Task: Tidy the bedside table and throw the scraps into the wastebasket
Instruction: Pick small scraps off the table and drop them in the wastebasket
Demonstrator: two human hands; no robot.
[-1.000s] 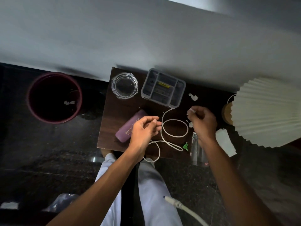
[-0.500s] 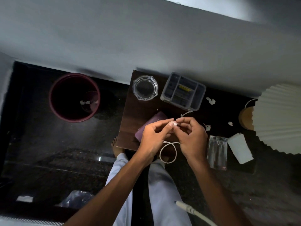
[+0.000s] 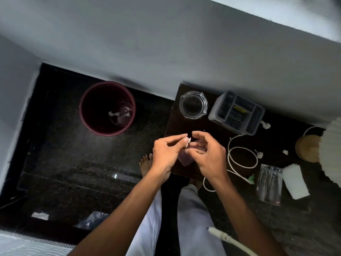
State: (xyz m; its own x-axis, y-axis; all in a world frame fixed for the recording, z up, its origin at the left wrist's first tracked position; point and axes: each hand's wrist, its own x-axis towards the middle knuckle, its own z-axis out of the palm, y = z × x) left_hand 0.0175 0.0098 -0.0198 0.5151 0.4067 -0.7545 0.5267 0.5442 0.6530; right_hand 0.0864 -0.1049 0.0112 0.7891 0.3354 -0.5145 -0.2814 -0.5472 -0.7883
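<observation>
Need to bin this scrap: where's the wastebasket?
In the head view, the wastebasket stands on the dark floor, left of the bedside table, by the wall.

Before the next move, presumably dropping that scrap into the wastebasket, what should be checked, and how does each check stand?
1. The scrap is pinched in the left hand grip: ok.
2. The right hand is free of it: cannot tell; its fingertips sit right beside it.
3. The wastebasket mouth is open: ok.
4. The left hand is over the wastebasket: not ok; it is above the bedside table.
5. The table is free of white scraps: not ok; some lie beside the organiser and the cable.
</observation>
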